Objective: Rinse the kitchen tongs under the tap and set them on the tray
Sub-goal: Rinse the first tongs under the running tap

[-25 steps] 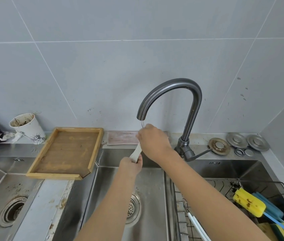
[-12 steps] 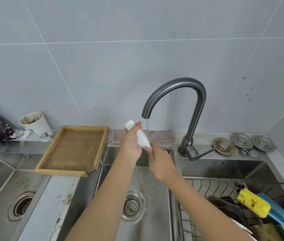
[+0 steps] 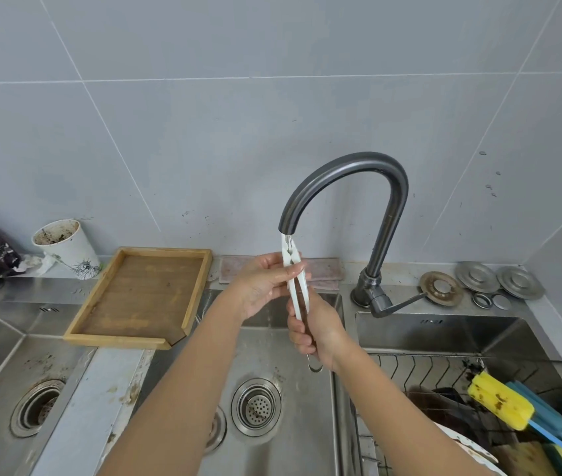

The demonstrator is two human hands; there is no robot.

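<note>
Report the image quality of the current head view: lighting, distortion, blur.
Head view: soft, even light, no hard shadows; wide-angle bending curves the wall tile lines; the tongs, tap and both hands are sharp; the water stream is too thin to make out.

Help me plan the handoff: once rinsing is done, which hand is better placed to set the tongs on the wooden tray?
Probably the left hand. It pinches the tongs near their tips and is nearer the tray, which lies to the left. The right hand grips the handle end, farther away.
</note>
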